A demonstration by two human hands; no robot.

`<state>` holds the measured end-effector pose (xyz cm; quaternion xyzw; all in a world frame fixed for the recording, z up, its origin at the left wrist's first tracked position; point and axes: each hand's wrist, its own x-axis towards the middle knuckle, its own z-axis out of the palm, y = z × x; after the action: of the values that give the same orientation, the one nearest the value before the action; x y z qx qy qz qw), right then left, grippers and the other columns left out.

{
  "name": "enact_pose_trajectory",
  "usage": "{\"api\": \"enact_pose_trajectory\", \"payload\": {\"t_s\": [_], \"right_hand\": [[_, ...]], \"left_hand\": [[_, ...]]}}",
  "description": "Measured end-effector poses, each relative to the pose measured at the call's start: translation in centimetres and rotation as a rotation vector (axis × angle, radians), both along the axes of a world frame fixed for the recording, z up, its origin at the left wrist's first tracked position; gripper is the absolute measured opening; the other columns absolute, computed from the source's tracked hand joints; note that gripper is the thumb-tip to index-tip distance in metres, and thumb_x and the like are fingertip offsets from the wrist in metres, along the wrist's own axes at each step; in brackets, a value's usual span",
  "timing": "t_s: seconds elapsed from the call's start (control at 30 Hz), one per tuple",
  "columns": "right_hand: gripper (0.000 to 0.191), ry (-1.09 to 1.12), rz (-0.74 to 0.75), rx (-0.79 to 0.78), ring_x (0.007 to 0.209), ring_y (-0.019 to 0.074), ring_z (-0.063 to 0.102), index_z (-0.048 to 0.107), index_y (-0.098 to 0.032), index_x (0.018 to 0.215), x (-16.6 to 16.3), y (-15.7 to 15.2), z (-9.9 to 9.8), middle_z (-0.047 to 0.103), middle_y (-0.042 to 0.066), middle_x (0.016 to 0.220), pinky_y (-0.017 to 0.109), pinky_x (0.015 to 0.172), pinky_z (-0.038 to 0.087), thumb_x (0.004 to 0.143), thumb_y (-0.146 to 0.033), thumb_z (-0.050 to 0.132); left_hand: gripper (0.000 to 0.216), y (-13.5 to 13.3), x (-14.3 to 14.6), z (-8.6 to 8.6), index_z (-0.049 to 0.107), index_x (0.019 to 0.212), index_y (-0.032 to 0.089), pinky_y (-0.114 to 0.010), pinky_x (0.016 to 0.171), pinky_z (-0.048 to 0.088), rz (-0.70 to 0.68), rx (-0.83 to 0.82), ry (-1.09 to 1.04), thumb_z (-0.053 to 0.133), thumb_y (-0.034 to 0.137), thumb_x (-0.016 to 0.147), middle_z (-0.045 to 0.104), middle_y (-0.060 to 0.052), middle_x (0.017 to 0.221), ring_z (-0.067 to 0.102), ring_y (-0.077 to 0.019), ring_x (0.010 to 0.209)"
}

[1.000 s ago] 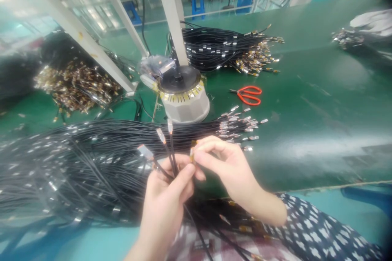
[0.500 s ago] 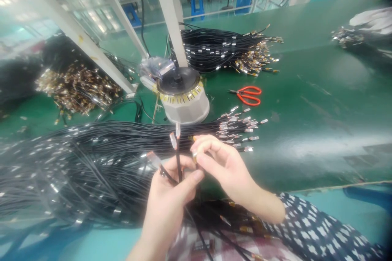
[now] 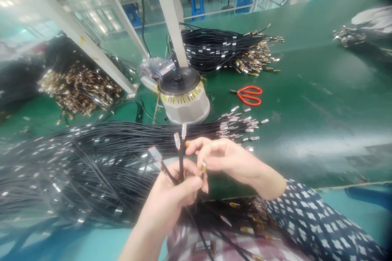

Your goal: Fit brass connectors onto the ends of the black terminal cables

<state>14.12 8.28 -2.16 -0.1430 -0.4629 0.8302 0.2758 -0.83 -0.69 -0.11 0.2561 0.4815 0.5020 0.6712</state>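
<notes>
My left hand (image 3: 176,189) is closed around several black cables (image 3: 181,163), whose pale metal-tipped ends (image 3: 155,153) point up past the fingers. Close beside it, my right hand (image 3: 226,157) has its fingers curled at a cable end with a yellow and silver tip (image 3: 204,166). A small yellow piece (image 3: 187,144) shows at one right fingertip. More black cables with yellowish ends (image 3: 246,229) lie across my lap, below the hands. Beyond the hands is a white round dispenser (image 3: 186,110) with a black top and yellow strips around its rim.
A large bundle of black cables (image 3: 92,163) covers the left of the green table (image 3: 306,110). Red-handled scissors (image 3: 249,96) lie right of the dispenser. Other cable bundles (image 3: 214,49) and a heap of metal ends (image 3: 79,89) lie behind. White posts (image 3: 171,12) stand on the table.
My right hand has turned, its fingers now reaching farther left and over the cable end. The cables in my left hand have shifted slightly right.
</notes>
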Motion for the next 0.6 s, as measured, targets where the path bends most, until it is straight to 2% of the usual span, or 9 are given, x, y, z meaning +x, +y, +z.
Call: {"api": "enact_pose_trajectory", "payload": {"t_s": [0.07, 0.13, 0.2, 0.3, 0.4, 0.5, 0.6], "right_hand": [[0.022, -0.022, -0.041, 0.076, 0.09, 0.0174, 0.065, 0.074, -0.02, 0.08, 0.1, 0.2, -0.2, 0.061, 0.007, 0.119, 0.034, 0.08, 0.055, 0.087, -0.038, 0.064], [0.018, -0.1, -0.148, 0.2, 0.105, 0.0204, 0.062, 0.074, -0.021, 0.082, 0.0, 0.2, -0.3, 0.061, 0.006, 0.121, 0.037, 0.091, 0.051, 0.088, -0.035, 0.064], [0.007, -0.168, -0.214, 0.338, 0.116, 0.0228, 0.057, 0.074, -0.022, 0.084, -0.2, 0.2, -0.3, 0.062, 0.006, 0.117, 0.041, 0.101, 0.045, 0.08, -0.028, 0.073], [0.017, -0.223, -0.247, 0.478, 0.116, 0.0239, 0.056, 0.073, -0.024, 0.086, -0.5, 0.0, -0.1, 0.063, 0.005, 0.112, 0.045, 0.106, 0.039, 0.071, -0.023, 0.081], [0.013, -0.285, -0.296, 0.541, 0.115, 0.0233, 0.055, 0.072, -0.023, 0.08, -0.7, -0.4, 0.1, 0.063, 0.005, 0.109, 0.045, 0.105, 0.039, 0.071, -0.026, 0.081], [0.01, -0.291, -0.339, 0.568, 0.112, 0.0219, 0.057, 0.07, -0.022, 0.075, -0.7, -0.7, 0.3, 0.064, 0.005, 0.105, 0.042, 0.103, 0.041, 0.073, -0.025, 0.08], [0.01, -0.297, -0.365, 0.58, 0.113, 0.0221, 0.056, 0.07, -0.021, 0.073, -0.6, -0.8, 0.5, 0.066, 0.006, 0.105, 0.043, 0.104, 0.039, 0.074, -0.025, 0.079]], "left_hand": [[0.017, 0.1, 0.0, 0.0, 0.066, 0.073, 0.014, -0.017, 0.039, 0.018, 0.011, 0.013, -0.002, 0.079, 0.024, 0.071, 0.065, -0.003, 0.067, 0.029, 0.0, 0.039], [0.017, 0.1, 0.1, -0.2, 0.066, 0.079, 0.015, -0.016, 0.04, 0.019, 0.032, 0.039, -0.001, 0.079, 0.022, 0.071, 0.061, 0.001, 0.067, 0.029, 0.0008, 0.039], [0.022, 0.1, 0.1, -0.4, 0.065, 0.086, 0.017, -0.015, 0.04, 0.024, 0.06, 0.055, -0.003, 0.08, 0.019, 0.07, 0.056, 0.005, 0.063, 0.033, -0.0005, 0.04], [0.03, 0.2, 0.1, -0.7, 0.064, 0.091, 0.018, -0.016, 0.042, 0.033, 0.085, 0.077, -0.021, 0.081, 0.015, 0.067, 0.056, 0.005, 0.068, 0.042, -0.0026, 0.043], [0.027, 0.3, 0.0, -0.8, 0.062, 0.085, 0.017, -0.017, 0.042, 0.04, 0.081, 0.086, -0.034, 0.081, 0.011, 0.066, 0.059, 0.003, 0.072, 0.048, -0.0044, 0.046], [0.022, 0.3, 0.2, -0.6, 0.062, 0.081, 0.017, -0.018, 0.042, 0.044, 0.068, 0.088, -0.031, 0.079, 0.012, 0.069, 0.058, 0.004, 0.063, 0.052, -0.0071, 0.045], [0.015, -0.1, 0.7, -0.2, 0.065, 0.081, 0.016, -0.023, 0.05, 0.051, 0.105, 0.082, 0.029, 0.077, 0.014, 0.073, 0.063, 0.002, 0.058, 0.061, -0.0123, 0.049]]}}
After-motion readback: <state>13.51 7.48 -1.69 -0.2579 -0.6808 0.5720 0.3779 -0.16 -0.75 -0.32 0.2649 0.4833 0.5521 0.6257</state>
